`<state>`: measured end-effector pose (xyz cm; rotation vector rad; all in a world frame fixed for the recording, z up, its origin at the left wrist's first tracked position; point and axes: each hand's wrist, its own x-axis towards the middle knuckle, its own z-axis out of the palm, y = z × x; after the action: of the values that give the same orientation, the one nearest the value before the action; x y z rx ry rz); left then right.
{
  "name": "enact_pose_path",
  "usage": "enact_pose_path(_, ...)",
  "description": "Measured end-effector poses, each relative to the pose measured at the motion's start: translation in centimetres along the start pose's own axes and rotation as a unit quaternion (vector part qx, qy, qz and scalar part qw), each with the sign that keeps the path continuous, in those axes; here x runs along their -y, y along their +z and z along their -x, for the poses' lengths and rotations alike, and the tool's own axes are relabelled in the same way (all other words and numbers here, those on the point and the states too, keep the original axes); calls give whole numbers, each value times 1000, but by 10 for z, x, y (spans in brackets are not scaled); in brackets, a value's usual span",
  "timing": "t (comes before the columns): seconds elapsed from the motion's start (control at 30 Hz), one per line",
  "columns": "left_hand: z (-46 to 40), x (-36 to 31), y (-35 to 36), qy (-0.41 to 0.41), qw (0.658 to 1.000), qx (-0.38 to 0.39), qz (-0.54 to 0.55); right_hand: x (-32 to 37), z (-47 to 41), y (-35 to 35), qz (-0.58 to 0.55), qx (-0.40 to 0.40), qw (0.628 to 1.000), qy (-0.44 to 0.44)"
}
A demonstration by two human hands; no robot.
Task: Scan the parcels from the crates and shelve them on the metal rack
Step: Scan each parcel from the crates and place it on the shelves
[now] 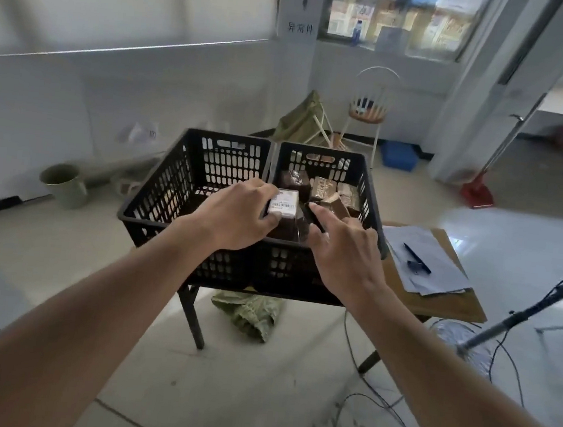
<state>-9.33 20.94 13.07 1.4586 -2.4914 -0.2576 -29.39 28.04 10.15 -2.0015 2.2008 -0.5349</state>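
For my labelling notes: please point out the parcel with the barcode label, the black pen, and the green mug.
parcel with barcode label [283, 205], head view, on its white label.
black pen [416, 258], head view, mid-barrel.
green mug [60, 184], head view, on its side wall.

Two crates sit side by side on the bench. Parcels lie in the right crate. Right of the crates: papers, pen on top.

Two black slotted crates side by side, brown parcels in the right one, white-labelled parcel on top
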Motion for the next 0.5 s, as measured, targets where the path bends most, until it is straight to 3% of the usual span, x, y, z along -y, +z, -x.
enact_pose_path(0.27,-90,18,62,-31,997,69,18,-50,-76,36,-22,50,998,17)
enact_pose_path(0.5,-153,20,116,-122,987,103,19,-94,-151,69,-68,104,992,-18)
